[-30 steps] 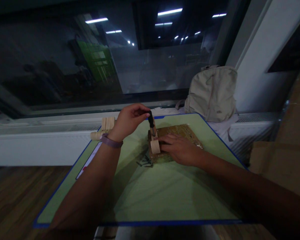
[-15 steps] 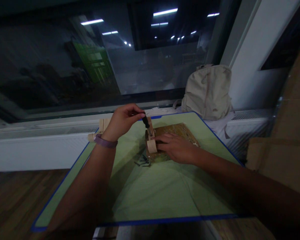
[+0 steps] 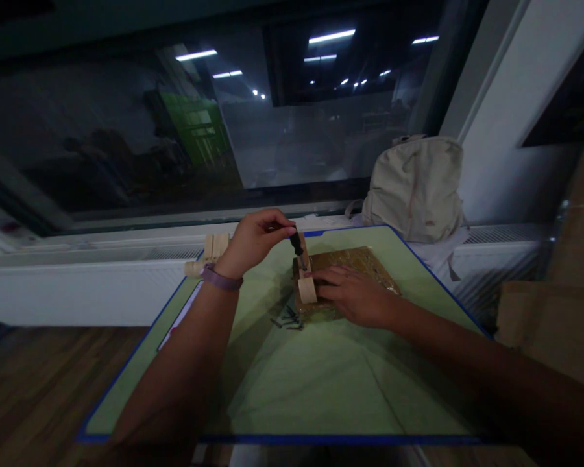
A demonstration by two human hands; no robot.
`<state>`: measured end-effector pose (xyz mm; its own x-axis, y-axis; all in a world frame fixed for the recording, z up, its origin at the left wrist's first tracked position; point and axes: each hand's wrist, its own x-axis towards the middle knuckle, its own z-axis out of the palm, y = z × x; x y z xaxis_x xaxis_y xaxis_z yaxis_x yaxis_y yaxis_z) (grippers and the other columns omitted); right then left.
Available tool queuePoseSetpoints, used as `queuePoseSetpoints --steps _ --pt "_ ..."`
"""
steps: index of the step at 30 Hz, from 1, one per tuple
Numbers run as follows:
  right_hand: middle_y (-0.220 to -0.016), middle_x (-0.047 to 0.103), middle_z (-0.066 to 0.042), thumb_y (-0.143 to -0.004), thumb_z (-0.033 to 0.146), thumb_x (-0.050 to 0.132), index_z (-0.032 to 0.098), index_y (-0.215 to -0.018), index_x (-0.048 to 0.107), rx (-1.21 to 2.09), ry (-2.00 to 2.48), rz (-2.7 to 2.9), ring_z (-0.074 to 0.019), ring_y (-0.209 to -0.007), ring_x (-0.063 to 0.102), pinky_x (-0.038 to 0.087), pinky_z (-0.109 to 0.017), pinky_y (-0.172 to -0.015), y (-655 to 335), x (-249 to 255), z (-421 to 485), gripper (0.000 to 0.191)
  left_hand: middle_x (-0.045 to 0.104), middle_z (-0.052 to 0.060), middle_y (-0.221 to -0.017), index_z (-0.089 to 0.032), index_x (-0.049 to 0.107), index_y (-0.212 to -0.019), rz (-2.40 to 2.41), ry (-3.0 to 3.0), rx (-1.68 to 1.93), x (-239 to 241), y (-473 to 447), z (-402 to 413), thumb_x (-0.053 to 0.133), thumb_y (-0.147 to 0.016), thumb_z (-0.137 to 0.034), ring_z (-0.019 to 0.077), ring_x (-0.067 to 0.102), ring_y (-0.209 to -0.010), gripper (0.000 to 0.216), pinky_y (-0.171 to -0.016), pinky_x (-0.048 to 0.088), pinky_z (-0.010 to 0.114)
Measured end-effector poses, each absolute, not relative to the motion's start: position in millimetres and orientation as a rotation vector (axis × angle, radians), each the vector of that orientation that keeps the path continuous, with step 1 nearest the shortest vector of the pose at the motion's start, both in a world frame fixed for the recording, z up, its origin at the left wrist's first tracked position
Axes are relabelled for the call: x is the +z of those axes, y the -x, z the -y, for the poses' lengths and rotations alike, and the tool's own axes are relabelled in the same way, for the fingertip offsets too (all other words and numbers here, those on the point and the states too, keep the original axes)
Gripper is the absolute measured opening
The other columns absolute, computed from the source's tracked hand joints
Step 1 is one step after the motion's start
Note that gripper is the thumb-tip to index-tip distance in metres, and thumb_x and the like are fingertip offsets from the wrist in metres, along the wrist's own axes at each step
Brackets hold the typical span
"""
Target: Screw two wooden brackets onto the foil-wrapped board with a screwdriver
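While the left hand (image 3: 257, 241) pinches the top of the screwdriver (image 3: 296, 244) between thumb and fingers, screws (image 3: 288, 318) lie apart from it, nearer the viewer, on the counter (image 3: 321, 389); the screwdriver slants down to the wood (image 3: 307, 291), which lies along the left side of a wrapped slab (image 3: 370, 261); just right of the wood, the right hand (image 3: 363, 297) touches its side with outstretched fingers, though whether they grip it cannot be told

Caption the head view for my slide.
Left hand holds a black-handled screwdriver against a wooden piece the right hand touches, dark screws lying nearby.
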<state>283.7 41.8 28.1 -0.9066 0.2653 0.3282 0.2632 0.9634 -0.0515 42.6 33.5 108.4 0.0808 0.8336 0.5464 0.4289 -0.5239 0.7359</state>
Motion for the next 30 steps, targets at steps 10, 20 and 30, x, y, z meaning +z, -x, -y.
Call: queuePoseSetpoints --steps 10,20,30 --pt "-0.137 0.06 -0.011 -0.088 0.006 0.056 0.02 -0.121 0.066 0.023 0.397 2.769 -0.0275 -0.121 0.055 0.045 -0.047 -0.101 -283.8 27.2 -41.2 0.038 0.075 0.005 -0.089 -0.017 0.067 -0.078 -1.218 -2.003 1.404 107.4 -44.5 -32.7 0.077 -0.075 -0.034 0.0178 0.067 -0.084 0.02 -0.077 0.053 0.03" --pt "-0.14 0.058 -0.009 -0.085 0.004 0.055 0.022 -0.126 0.063 -0.014 0.402 2.787 -0.0266 -0.12 0.054 0.044 -0.045 -0.102 -283.0 26.8 -42.5 0.045 0.073 0.004 -0.086 -0.017 0.065 -0.076 -1.221 -2.017 1.496 103.8 -48.3 -35.1 0.074 -0.076 -0.029 0.0168 0.067 -0.083 0.015 -0.073 0.054 0.029" --pt "-0.143 0.056 -0.008 -0.086 0.004 0.055 0.021 -0.125 0.064 -0.047 0.386 2.797 -0.0259 -0.122 0.054 0.042 -0.045 -0.103 -281.2 26.9 -42.3 0.044 0.073 0.007 -0.098 -0.018 0.073 -0.091 -1.213 -2.057 1.507 99.3 -49.8 -36.9 0.07 -0.082 -0.03 0.0187 0.067 -0.092 0.016 -0.08 0.056 0.031"
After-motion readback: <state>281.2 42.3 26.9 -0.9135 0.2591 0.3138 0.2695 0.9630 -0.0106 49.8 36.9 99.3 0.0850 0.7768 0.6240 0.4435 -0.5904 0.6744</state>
